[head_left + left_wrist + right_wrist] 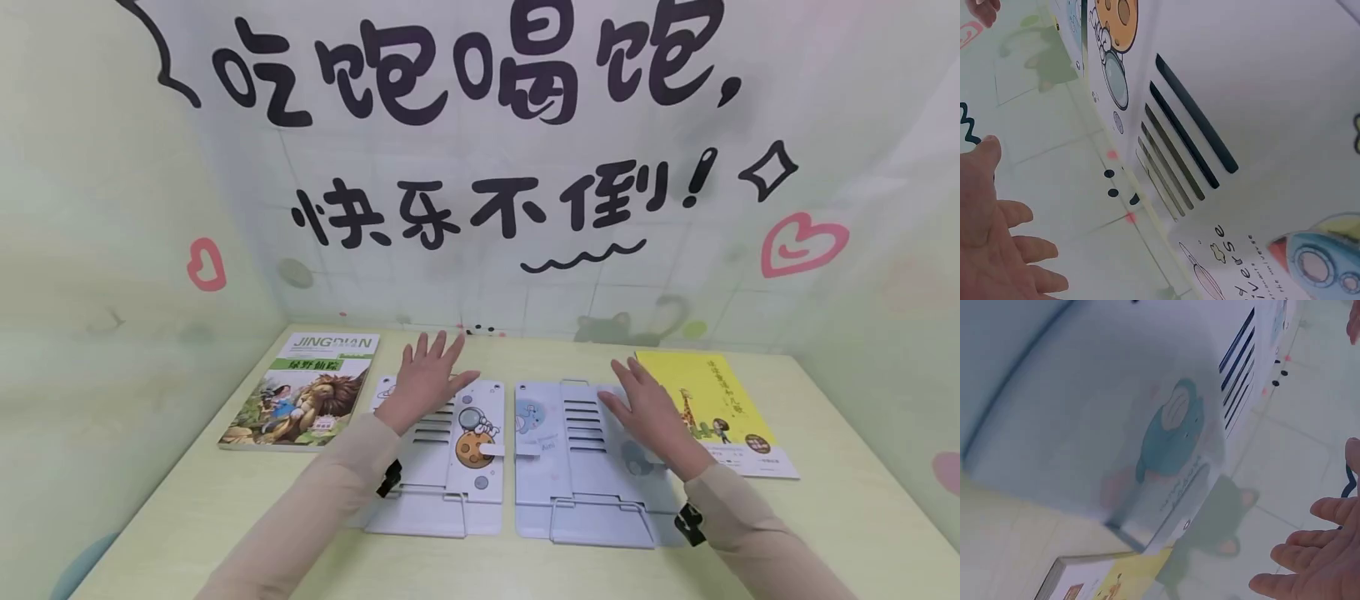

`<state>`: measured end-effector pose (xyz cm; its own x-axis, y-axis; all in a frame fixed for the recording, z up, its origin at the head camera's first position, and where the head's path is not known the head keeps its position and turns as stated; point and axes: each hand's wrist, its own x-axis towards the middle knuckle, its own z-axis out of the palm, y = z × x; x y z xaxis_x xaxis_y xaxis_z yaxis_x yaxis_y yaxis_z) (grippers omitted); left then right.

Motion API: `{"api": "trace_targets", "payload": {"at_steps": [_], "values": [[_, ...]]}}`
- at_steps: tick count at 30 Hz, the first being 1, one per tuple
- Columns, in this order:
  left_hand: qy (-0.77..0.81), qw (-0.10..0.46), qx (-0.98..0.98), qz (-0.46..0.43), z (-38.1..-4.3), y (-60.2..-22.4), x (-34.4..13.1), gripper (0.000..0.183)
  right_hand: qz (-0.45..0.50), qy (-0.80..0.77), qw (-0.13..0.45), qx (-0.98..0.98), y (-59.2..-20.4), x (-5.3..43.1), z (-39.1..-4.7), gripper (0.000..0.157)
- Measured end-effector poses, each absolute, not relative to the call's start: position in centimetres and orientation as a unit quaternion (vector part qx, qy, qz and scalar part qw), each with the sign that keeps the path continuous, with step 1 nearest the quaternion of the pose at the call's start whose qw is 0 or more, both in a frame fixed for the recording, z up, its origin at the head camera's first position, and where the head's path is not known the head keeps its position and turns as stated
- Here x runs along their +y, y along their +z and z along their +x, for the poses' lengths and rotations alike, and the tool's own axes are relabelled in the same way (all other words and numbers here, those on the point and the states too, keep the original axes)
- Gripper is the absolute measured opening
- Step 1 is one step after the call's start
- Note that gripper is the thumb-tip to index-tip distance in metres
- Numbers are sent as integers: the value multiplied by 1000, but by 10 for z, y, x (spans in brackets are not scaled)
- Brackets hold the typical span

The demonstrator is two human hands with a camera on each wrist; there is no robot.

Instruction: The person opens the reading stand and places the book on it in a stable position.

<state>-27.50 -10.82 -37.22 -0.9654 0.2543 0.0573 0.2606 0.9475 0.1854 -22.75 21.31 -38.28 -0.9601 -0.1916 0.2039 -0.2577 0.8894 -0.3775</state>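
Two metal book stands lie side by side on the table. The left book stand point(475, 479) is white with an astronaut and an orange planet printed on it. A pale blue elephant decorates the right book stand point(536, 475). Both have slotted middle panels and wire holders at the near edge. My left hand point(425, 382) is held over the upper part of the left stand, fingers spread, holding nothing. Over the right part of the other stand is my right hand point(651, 417), its fingers extended and nothing in its grasp. In the wrist views both hands appear apart from the stands.
On the left of the table point(225, 508) lies a book with a lion cover point(300, 396). A yellow book point(705, 383) with a giraffe lies at the right, partly behind my right hand. A printed fabric curtain point(480, 275) encloses the table's back and sides.
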Motion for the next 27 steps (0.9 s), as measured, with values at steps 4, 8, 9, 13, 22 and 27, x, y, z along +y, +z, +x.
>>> {"api": "trace_targets", "payload": {"at_steps": [4,8,9,13,22,27], "values": [[-126,24,-980,-155,-262,-372,-119,67,142,254,110,-950,-386,193,-221,50],[-157,30,-972,-172,-245,-371,-133,58,165,329,105,-924,-390,168,-211,36],[-165,26,-971,-171,-240,-371,-137,55,170,349,96,-916,-391,161,-208,32],[-214,-9,-963,-165,-218,-373,-159,42,184,404,49,-895,-395,138,-195,23],[-315,-108,-927,-171,-171,-392,-213,18,229,455,-88,-856,-407,95,-173,16],[-358,-132,-910,-161,-160,-401,-219,21,252,462,-133,-840,-412,76,-166,16]]}}
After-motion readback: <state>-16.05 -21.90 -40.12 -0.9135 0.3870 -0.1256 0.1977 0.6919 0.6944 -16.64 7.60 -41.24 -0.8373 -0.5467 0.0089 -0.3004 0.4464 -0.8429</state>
